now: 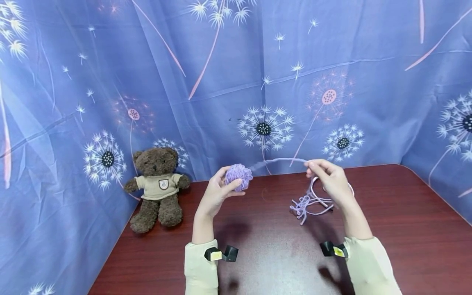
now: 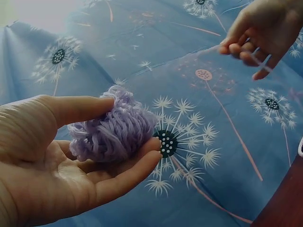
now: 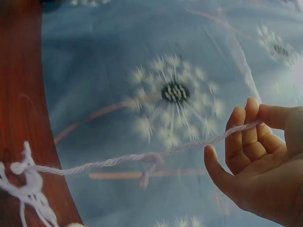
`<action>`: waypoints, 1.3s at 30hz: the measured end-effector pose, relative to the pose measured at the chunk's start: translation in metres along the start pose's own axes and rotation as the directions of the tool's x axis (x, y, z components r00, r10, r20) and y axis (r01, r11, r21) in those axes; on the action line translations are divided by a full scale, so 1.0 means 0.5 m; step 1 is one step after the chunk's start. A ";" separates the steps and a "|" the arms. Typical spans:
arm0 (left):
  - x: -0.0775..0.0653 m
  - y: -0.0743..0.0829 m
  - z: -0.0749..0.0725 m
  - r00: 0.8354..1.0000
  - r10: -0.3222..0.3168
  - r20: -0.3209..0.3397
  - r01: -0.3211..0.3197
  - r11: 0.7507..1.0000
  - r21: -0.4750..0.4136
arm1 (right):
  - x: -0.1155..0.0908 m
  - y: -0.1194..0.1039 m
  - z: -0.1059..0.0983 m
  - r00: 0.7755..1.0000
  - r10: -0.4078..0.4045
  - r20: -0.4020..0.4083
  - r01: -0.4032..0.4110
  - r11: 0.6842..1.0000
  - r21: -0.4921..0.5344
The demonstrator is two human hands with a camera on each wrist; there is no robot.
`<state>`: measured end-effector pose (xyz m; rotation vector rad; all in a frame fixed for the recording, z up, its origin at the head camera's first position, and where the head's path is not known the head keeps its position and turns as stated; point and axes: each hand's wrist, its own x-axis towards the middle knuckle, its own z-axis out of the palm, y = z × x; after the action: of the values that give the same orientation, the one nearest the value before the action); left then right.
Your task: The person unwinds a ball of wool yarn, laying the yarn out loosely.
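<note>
A ball of lilac yarn (image 1: 239, 177) sits in my left hand (image 1: 215, 192), held above the table between the thumb and the fingers. In the left wrist view the wound strands of the ball (image 2: 116, 127) show between thumb and fingertips. My right hand (image 1: 330, 176) pinches the yarn strand (image 1: 280, 159) between thumb and forefinger, off to the right of the ball. The strand arches between the hands. Below the right hand, the yarn's tail (image 3: 94, 165) runs down with a small knot in it to a loose tangle (image 1: 304, 205) of lilac yarn.
A brown teddy bear (image 1: 156, 188) in a beige shirt sits at the table's left back, against the blue dandelion-print curtain (image 1: 221, 123). The dark red wooden table (image 1: 265, 229) spreads under both hands. Black wrist mounts (image 1: 221, 254) are strapped on the sleeves.
</note>
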<state>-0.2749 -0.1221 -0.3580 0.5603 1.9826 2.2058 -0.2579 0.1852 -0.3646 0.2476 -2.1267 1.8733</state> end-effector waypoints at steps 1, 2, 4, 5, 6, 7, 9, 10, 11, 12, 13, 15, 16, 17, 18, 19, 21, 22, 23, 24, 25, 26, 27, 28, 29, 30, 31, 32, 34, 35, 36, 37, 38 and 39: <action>-0.001 0.001 -0.001 1.000 0.003 -0.003 -0.003 1.000 0.000 | 0.002 0.003 -0.011 1.000 0.006 -0.014 -0.006 1.000 0.016; -0.002 0.002 -0.002 1.000 0.005 -0.009 -0.005 1.000 0.000 | 0.003 0.006 -0.021 1.000 0.015 -0.026 -0.014 0.999 0.036; -0.003 0.004 -0.004 1.000 0.004 -0.025 -0.005 1.000 -0.006 | 0.007 0.014 -0.040 0.998 0.025 -0.049 -0.021 0.996 0.088; -0.003 0.004 -0.005 0.999 0.002 -0.034 -0.002 1.000 -0.007 | 0.008 0.019 -0.048 0.998 0.030 -0.060 -0.024 0.993 0.112; -0.003 0.004 -0.006 0.999 0.000 -0.043 0.000 1.000 -0.007 | 0.009 0.024 -0.056 0.997 0.031 -0.071 -0.021 0.991 0.132; -0.003 0.004 -0.008 0.999 -0.003 -0.051 0.003 1.000 -0.010 | 0.010 0.029 -0.063 0.996 0.033 -0.086 -0.020 0.988 0.153; -0.004 0.004 -0.010 0.998 -0.008 -0.065 0.007 1.000 -0.013 | 0.011 0.039 -0.075 0.992 0.043 -0.120 -0.020 0.983 0.184; -0.004 0.004 -0.012 0.997 -0.008 -0.073 0.007 1.000 -0.013 | 0.011 0.044 -0.081 0.989 0.049 -0.138 -0.022 0.981 0.192; -0.004 0.004 -0.014 0.997 -0.008 -0.081 0.007 1.000 -0.013 | 0.012 0.049 -0.087 0.986 0.058 -0.154 -0.025 0.978 0.206; -0.004 0.004 -0.015 0.996 -0.008 -0.088 0.007 1.000 -0.012 | 0.012 0.054 -0.093 0.983 0.065 -0.172 -0.025 0.974 0.223; -0.004 0.004 -0.017 0.996 -0.007 -0.094 0.006 1.000 -0.012 | 0.013 0.059 -0.097 0.979 0.070 -0.191 -0.023 0.972 0.236; -0.005 0.004 -0.020 0.994 -0.007 -0.107 0.006 1.000 -0.010 | 0.014 0.068 -0.105 0.974 0.075 -0.213 -0.016 0.964 0.266; -0.005 0.004 -0.021 0.994 -0.009 -0.110 0.007 1.000 -0.013 | 0.014 0.072 -0.108 0.973 0.073 -0.220 -0.012 0.963 0.270; -0.005 0.005 -0.022 0.994 -0.009 -0.110 0.008 1.000 -0.015 | 0.015 0.076 -0.110 0.972 0.069 -0.225 -0.008 0.964 0.265; -0.005 0.004 -0.022 0.994 -0.010 -0.107 0.008 1.000 -0.019 | 0.015 0.079 -0.111 0.972 0.064 -0.227 -0.004 0.967 0.254; -0.005 0.004 -0.021 0.995 -0.010 -0.101 0.007 1.000 -0.022 | 0.016 0.082 -0.110 0.973 0.058 -0.226 -0.004 0.973 0.231; -0.004 0.002 -0.019 0.997 -0.008 -0.082 0.006 1.000 -0.024 | 0.017 0.085 -0.106 0.977 0.052 -0.207 -0.010 0.980 0.199; -0.003 0.001 -0.017 0.998 -0.006 -0.070 0.004 1.000 -0.022 | 0.018 0.086 -0.102 0.980 0.047 -0.194 -0.013 0.984 0.177; -0.002 0.000 -0.014 0.998 -0.003 -0.057 0.002 1.000 -0.019 | 0.019 0.087 -0.098 0.983 0.043 -0.179 -0.018 0.990 0.140; -0.001 -0.001 -0.012 0.999 0.001 -0.045 -0.001 1.000 -0.017 | 0.020 0.087 -0.093 0.985 0.040 -0.165 -0.025 0.995 0.094; 0.000 -0.003 -0.008 1.000 0.003 -0.031 -0.003 1.000 -0.017 | 0.020 0.088 -0.088 0.987 0.041 -0.153 -0.034 0.998 0.045; 0.001 -0.005 -0.006 1.000 0.006 -0.018 -0.006 1.000 -0.013 | 0.020 0.088 -0.082 0.989 0.043 -0.141 -0.044 0.999 -0.009; 0.001 -0.007 -0.002 1.000 0.008 -0.005 -0.008 1.000 -0.012 | 0.020 0.088 -0.074 0.991 0.042 -0.128 -0.050 0.997 -0.054; 0.001 -0.008 0.001 1.000 0.011 0.007 -0.011 1.000 -0.009 | 0.020 0.087 -0.064 0.993 0.035 -0.114 -0.047 0.993 -0.106; 0.002 -0.009 0.004 1.000 0.012 0.018 -0.012 1.000 -0.008 | 0.019 0.084 -0.052 0.995 0.031 -0.095 -0.046 0.987 -0.157; 0.002 -0.010 0.008 0.999 0.013 0.029 -0.013 1.000 -0.009 | 0.017 0.079 -0.037 0.997 0.027 -0.074 -0.041 0.981 -0.191; 0.001 -0.010 0.012 0.999 0.014 0.040 -0.013 1.000 -0.007 | 0.015 0.074 -0.020 0.999 0.020 -0.042 -0.028 0.978 -0.208; 0.001 -0.010 0.016 0.999 0.015 0.048 -0.015 1.000 -0.006 | 0.013 0.068 -0.001 1.000 0.009 -0.004 -0.010 0.975 -0.223; 0.000 -0.009 0.024 0.998 0.015 0.064 -0.014 1.000 -0.011 | 0.005 0.055 0.042 0.996 -0.015 0.089 0.034 0.974 -0.225; 0.001 -0.009 0.028 0.997 0.016 0.072 -0.015 1.000 -0.016 | 0.001 0.048 0.065 0.990 -0.014 0.138 0.044 0.975 -0.216; 0.001 -0.009 0.032 0.996 0.018 0.082 -0.017 1.000 -0.019 | -0.004 0.044 0.088 0.983 -0.024 0.180 0.064 0.975 -0.215; 0.001 -0.008 0.036 0.996 0.021 0.092 -0.019 1.000 -0.021 | -0.010 0.040 0.110 0.975 -0.029 0.220 0.074 0.978 -0.197; 0.002 -0.008 0.039 0.994 0.024 0.103 -0.022 0.999 -0.023 | -0.016 0.036 0.130 0.966 -0.029 0.256 0.075 0.982 -0.171; 0.003 -0.008 0.042 0.993 0.026 0.115 -0.023 0.999 -0.023 | -0.022 0.033 0.148 0.959 -0.032 0.283 0.076 0.986 -0.147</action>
<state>-0.2696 -0.1013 -0.3602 0.6960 1.9025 2.1539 -0.2607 0.1134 -0.3915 0.5597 -2.4093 1.7138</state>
